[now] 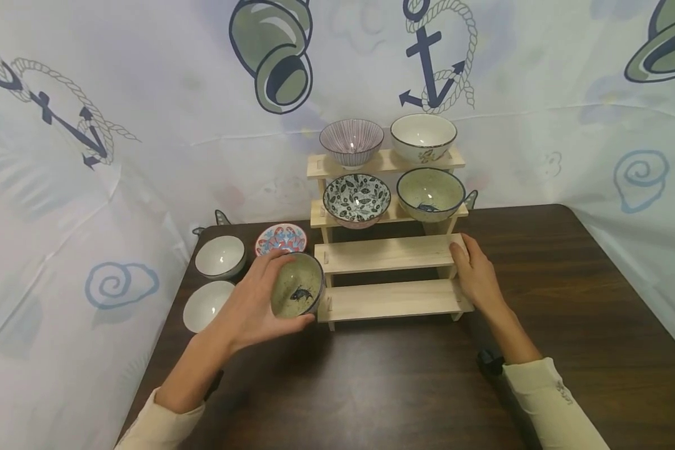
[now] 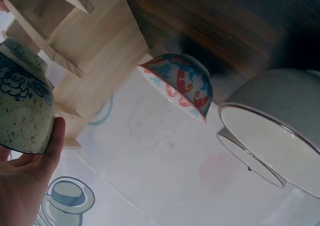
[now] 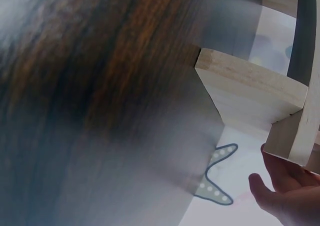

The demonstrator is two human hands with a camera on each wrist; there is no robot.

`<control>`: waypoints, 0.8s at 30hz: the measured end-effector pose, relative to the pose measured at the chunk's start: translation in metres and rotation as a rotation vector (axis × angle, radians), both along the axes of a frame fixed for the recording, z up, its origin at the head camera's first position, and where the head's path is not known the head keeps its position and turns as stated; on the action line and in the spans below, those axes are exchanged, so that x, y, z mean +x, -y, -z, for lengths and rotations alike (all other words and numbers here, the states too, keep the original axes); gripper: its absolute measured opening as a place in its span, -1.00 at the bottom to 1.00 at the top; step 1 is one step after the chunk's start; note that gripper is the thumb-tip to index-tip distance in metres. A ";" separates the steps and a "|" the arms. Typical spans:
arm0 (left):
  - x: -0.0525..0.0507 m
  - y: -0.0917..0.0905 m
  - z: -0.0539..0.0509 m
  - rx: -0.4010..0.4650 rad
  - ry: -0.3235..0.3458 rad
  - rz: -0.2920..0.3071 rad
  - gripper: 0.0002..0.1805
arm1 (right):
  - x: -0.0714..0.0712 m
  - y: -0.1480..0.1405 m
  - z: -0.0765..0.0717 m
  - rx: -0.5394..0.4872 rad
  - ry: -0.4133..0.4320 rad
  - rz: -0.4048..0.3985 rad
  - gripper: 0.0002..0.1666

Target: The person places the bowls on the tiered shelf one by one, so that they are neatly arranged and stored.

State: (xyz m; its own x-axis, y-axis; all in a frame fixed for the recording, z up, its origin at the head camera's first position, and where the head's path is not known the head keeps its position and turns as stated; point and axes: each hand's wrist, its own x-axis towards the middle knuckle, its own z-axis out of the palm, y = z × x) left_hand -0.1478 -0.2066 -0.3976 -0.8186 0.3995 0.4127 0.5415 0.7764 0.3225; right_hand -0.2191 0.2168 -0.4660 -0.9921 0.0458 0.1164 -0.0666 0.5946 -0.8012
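Observation:
My left hand point(image 1: 253, 306) grips a greenish bowl point(image 1: 298, 284) with a dark fish painted inside, holding it tilted beside the left end of the wooden tiered stand point(image 1: 385, 254). In the left wrist view the bowl point(image 2: 25, 96) shows a speckled outside with blue patterning, thumb and fingers around it. My right hand point(image 1: 478, 275) touches the right end of the stand's second tier from the front. Seen from the right wrist, its fingers point(image 3: 280, 171) lie against the corner of a stand board point(image 3: 285, 141). No bowls stand on the two lower tiers.
The upper tiers carry a striped bowl point(image 1: 351, 144), a white bowl point(image 1: 424, 137), a leaf-patterned bowl point(image 1: 357, 199) and another greenish bowl point(image 1: 430, 194). Left of the stand are a red-and-blue patterned bowl point(image 1: 280, 239) and two white-lined bowls point(image 1: 220, 256) on the dark table point(image 1: 394, 387).

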 end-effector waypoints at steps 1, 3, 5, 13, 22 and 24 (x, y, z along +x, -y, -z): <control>-0.001 -0.001 -0.001 0.006 0.003 -0.003 0.10 | 0.000 0.000 0.000 0.000 -0.003 0.001 -0.16; -0.002 -0.003 0.000 0.016 0.022 -0.006 0.09 | -0.001 0.000 0.000 0.000 -0.009 0.006 -0.17; -0.002 -0.006 0.001 0.024 0.048 -0.008 0.11 | -0.001 0.000 0.000 -0.002 -0.012 0.011 -0.17; -0.005 -0.025 0.001 0.004 0.070 0.046 0.18 | -0.001 0.000 0.002 -0.022 -0.015 0.003 -0.19; -0.010 -0.039 -0.008 -0.026 0.063 0.086 0.23 | -0.002 -0.003 0.003 -0.061 0.011 -0.024 -0.17; -0.012 -0.042 -0.010 -0.032 0.053 0.099 0.21 | -0.002 -0.004 0.003 -0.068 0.010 -0.031 -0.17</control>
State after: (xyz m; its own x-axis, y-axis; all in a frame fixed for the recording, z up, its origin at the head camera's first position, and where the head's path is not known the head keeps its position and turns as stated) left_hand -0.1600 -0.1650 -0.3877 -0.7946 0.4917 0.3561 0.5991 0.7301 0.3288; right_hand -0.2215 0.2205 -0.4687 -0.9943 0.0224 0.1039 -0.0757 0.5365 -0.8405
